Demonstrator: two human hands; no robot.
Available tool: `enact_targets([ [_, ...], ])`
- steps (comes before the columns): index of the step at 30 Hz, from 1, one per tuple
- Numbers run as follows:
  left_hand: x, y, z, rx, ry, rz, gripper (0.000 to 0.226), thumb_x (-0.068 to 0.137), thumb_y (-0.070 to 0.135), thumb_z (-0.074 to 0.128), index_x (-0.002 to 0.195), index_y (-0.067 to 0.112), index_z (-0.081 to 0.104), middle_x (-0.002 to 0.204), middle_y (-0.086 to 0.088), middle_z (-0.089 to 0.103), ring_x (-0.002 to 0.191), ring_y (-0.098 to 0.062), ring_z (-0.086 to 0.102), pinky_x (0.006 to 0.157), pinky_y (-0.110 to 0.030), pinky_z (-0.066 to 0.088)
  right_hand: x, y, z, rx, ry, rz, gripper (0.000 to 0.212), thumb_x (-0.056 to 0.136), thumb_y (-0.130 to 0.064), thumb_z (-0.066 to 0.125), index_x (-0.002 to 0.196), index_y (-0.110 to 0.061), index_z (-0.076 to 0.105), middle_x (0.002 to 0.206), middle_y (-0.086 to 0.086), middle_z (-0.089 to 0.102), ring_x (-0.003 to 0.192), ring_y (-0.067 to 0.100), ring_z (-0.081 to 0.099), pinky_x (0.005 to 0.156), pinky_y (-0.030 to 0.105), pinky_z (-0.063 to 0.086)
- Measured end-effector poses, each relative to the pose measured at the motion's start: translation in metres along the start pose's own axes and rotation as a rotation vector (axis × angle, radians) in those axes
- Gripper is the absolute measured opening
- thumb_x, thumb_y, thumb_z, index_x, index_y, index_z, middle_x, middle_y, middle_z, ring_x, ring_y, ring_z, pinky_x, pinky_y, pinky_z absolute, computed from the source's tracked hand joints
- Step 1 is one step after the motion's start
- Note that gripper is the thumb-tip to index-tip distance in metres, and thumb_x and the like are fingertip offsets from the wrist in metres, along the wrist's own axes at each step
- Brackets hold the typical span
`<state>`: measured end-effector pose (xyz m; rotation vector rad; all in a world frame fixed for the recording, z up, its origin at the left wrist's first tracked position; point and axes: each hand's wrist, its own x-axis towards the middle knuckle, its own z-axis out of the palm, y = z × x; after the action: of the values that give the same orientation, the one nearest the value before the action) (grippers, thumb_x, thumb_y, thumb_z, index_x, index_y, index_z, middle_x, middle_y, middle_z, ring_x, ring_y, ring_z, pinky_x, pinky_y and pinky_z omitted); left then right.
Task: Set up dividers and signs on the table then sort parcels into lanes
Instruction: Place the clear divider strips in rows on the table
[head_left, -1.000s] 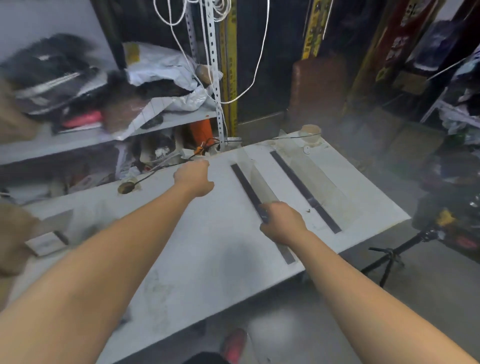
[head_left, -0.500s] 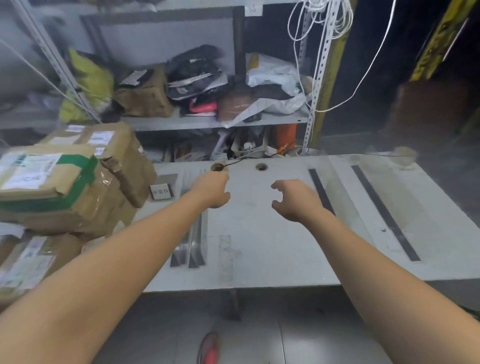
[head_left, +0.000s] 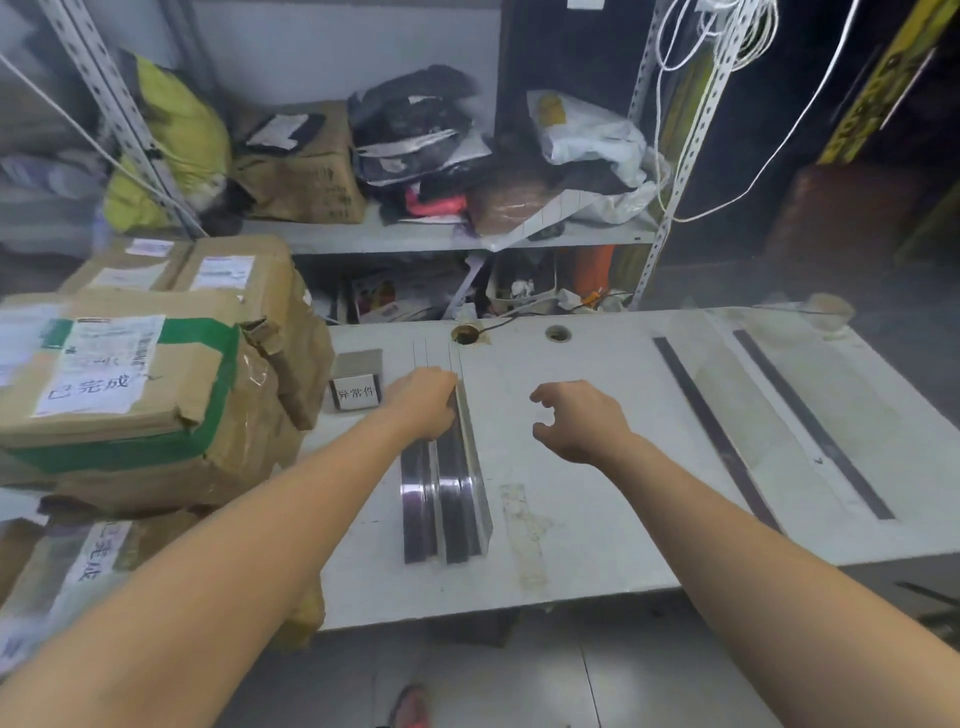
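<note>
Black-based dividers (head_left: 714, 436), two of them, already stood at the right of the surface (head_left: 597, 519), but the left hand (head_left: 423, 402) gripped the spare stack (head_left: 452, 499) mid-surface, the right hand (head_left: 579, 421) hovered with fingers loosely curled and empty, and the sign (head_left: 356, 392) and parcels (head_left: 130, 384) waited at left.

Gripping the far end of a stack of dividers (head_left: 447, 499) with the left hand (head_left: 423, 402), fingers curled over the clear edges. Holding the right hand (head_left: 576, 421) just beside it above the white bench (head_left: 597, 545), fingers loosely curled round nothing. Just left of the stack, a small sign (head_left: 356, 392) with printed characters. Well apart to the right, two more dividers (head_left: 711, 431), clear panels on dark strips, side by side. At the left end, taped cardboard parcels (head_left: 130, 384) piled up. Behind, a cluttered shelf (head_left: 415, 236).
</note>
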<state>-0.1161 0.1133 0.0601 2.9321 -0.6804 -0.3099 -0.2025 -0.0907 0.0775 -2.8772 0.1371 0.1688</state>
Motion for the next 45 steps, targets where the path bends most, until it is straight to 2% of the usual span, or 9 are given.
enact_targets([
  [5, 0.034, -0.035, 0.013, 0.071, 0.023, 0.169, 0.028, 0.092, 0.007, 0.049, 0.117, 0.012, 0.061, 0.114, -0.006, 0.057, 0.102, -0.028, 0.057, 0.082, -0.04, 0.051, 0.014, -0.029, 0.029, 0.12, -0.016, 0.099, 0.045, 0.088, -0.033, 0.062, 0.132, -0.028, 0.058, 0.124, -0.006, 0.065, 0.109, 0.016, 0.061, 0.083, 0.03, 0.047],
  [11, 0.075, -0.049, 0.02, 0.155, -0.04, 0.339, 0.034, 0.094, 0.005, 0.05, 0.125, 0.013, 0.06, 0.119, -0.007, 0.057, 0.107, -0.028, 0.056, 0.087, -0.038, 0.05, 0.022, -0.045, 0.059, 0.23, -0.053, 0.213, 0.046, 0.086, -0.033, 0.063, 0.131, -0.029, 0.059, 0.122, -0.009, 0.065, 0.11, 0.014, 0.06, 0.087, 0.032, 0.05],
  [19, 0.115, -0.054, 0.031, 0.267, -0.143, 0.548, 0.032, 0.092, 0.006, 0.055, 0.121, 0.016, 0.063, 0.116, -0.003, 0.059, 0.103, -0.025, 0.057, 0.077, -0.029, 0.042, 0.026, -0.057, 0.095, 0.353, -0.168, 0.305, 0.046, 0.087, -0.026, 0.063, 0.133, -0.024, 0.058, 0.122, -0.004, 0.065, 0.105, 0.016, 0.062, 0.083, 0.028, 0.049],
  [23, 0.128, -0.06, 0.035, 0.243, -0.177, 0.55, 0.026, 0.088, 0.007, 0.062, 0.111, 0.017, 0.066, 0.108, -0.003, 0.063, 0.098, -0.024, 0.059, 0.082, -0.031, 0.049, 0.03, -0.061, 0.103, 0.419, -0.199, 0.306, 0.044, 0.087, -0.014, 0.06, 0.131, -0.016, 0.061, 0.115, 0.004, 0.069, 0.091, 0.02, 0.062, 0.079, 0.029, 0.052],
  [27, 0.137, -0.063, 0.037, 0.178, -0.153, 0.513, 0.015, 0.086, 0.007, 0.066, 0.099, 0.015, 0.068, 0.102, -0.004, 0.063, 0.094, -0.023, 0.06, 0.081, -0.032, 0.052, 0.036, -0.058, 0.105, 0.476, -0.224, 0.331, 0.046, 0.087, -0.006, 0.059, 0.132, -0.009, 0.06, 0.113, 0.007, 0.067, 0.054, 0.015, 0.056, 0.047, 0.022, 0.05],
  [29, 0.142, -0.062, 0.038, 0.102, -0.139, 0.476, 0.012, 0.086, 0.011, 0.07, 0.097, 0.014, 0.069, 0.102, -0.004, 0.064, 0.093, -0.024, 0.061, 0.08, -0.03, 0.05, 0.037, -0.054, 0.105, 0.488, -0.232, 0.336, 0.046, 0.087, -0.004, 0.057, 0.133, -0.008, 0.06, 0.111, 0.006, 0.067, 0.047, 0.013, 0.055, 0.04, 0.02, 0.047],
  [32, 0.146, -0.056, 0.036, 0.045, -0.13, 0.443, 0.012, 0.086, 0.014, 0.072, 0.098, 0.012, 0.07, 0.103, -0.005, 0.064, 0.094, -0.025, 0.061, 0.082, -0.033, 0.051, 0.035, -0.043, 0.099, 0.496, -0.249, 0.339, 0.045, 0.089, -0.004, 0.055, 0.133, -0.009, 0.06, 0.111, 0.004, 0.066, 0.049, 0.017, 0.057, 0.041, 0.021, 0.047],
  [38, 0.156, -0.036, 0.019, -0.032, -0.098, 0.349, 0.015, 0.089, 0.016, 0.072, 0.103, 0.01, 0.07, 0.109, -0.009, 0.064, 0.099, -0.029, 0.061, 0.088, -0.038, 0.052, 0.022, -0.003, 0.078, 0.496, -0.261, 0.305, 0.043, 0.09, -0.007, 0.052, 0.132, -0.012, 0.061, 0.113, 0.0, 0.066, 0.08, 0.033, 0.07, 0.048, 0.027, 0.056],
  [45, 0.163, 0.008, -0.002, -0.133, 0.02, 0.272, 0.015, 0.082, 0.011, 0.078, 0.091, 0.007, 0.068, 0.102, -0.01, 0.065, 0.094, -0.028, 0.062, 0.082, -0.04, 0.052, -0.01, 0.06, 0.058, 0.468, -0.234, 0.262, 0.04, 0.091, -0.011, 0.054, 0.13, -0.015, 0.064, 0.115, -0.003, 0.07, 0.075, 0.006, 0.056, 0.049, 0.007, 0.036],
])
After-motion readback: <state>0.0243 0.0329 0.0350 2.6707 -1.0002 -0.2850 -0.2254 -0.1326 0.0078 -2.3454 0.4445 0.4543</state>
